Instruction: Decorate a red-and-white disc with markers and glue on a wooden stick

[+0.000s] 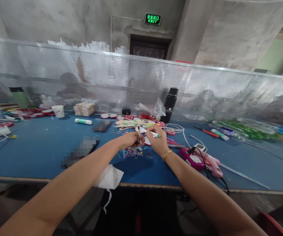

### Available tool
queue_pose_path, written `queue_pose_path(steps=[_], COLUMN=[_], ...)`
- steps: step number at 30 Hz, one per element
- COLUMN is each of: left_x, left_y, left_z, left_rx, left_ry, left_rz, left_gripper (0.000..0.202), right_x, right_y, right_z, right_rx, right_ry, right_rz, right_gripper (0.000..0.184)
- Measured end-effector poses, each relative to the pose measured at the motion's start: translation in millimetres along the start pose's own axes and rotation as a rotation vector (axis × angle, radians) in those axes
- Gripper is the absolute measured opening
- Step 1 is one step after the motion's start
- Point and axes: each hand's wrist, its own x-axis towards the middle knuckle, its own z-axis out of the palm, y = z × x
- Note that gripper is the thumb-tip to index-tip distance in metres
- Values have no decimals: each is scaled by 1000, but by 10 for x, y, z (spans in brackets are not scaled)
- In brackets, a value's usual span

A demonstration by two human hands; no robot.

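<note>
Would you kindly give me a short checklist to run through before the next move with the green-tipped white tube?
1. Right hand grips the green-tipped white tube: ok.
2. Left hand holds a piece beside the tube: cannot tell, the closed hand hides it.
3. Coloured loops lie on the blue table just under both hands: ok.
4. Pink glue gun lies apart from the right wrist: ok.
5. White cloth sits fully on the table: not ok, it hangs over the near edge.
</note>
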Motion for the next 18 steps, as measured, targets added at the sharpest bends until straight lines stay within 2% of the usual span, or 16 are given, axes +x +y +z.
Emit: queue_pose_path(steps=[6, 13, 18], left_x=[0, -6, 7], left_y=[-1, 4, -20], left_z=[2, -5, -12], left_rx=[15, 33, 27], left_ry=[3, -15, -23], left_rz=[-10, -1, -11], left_gripper=[20, 24, 25], right_x=[-3, 8, 3], right_y=[12, 21, 2], right_z=[12, -6, -10], right_rx=[28, 9, 31], right_ry=[-29, 30, 1], right_rz=[-12, -10, -19], right_gripper=[10, 10, 10])
